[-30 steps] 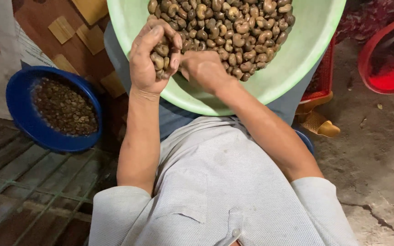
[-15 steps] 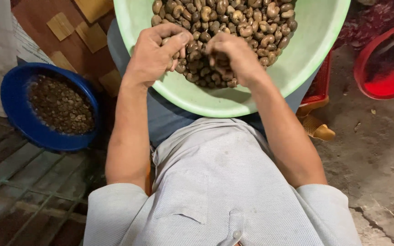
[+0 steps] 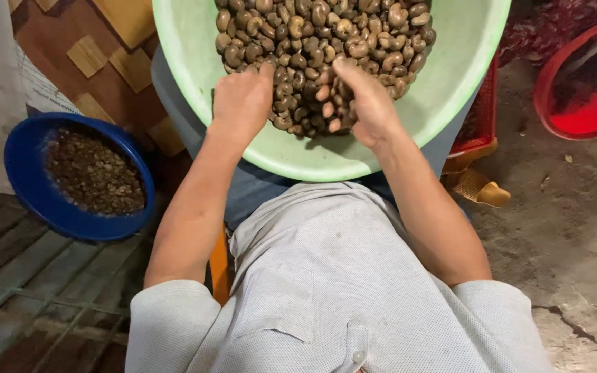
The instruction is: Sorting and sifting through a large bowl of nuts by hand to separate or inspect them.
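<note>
Setting: cracked concrete floor to the right of the right hand; worn wooden slats below the left hand.
Work surface: wide pale-green plastic basin on the seated person's lap.
Left hand: curled, knuckles up, fingertips buried in the brown curved unshelled cashew nuts; whether it grips any, I cannot tell.
Right hand: loosely cupped around several nuts at the heap's near edge.
Progress: judged midway; the basin holds many nuts.
Nearby: round blue plastic bowl of dark small pieces left of the left hand; red plastic tub far right.

A blue bowl of small dark bits sits at nine o'clock; a red basin at two o'clock.
</note>
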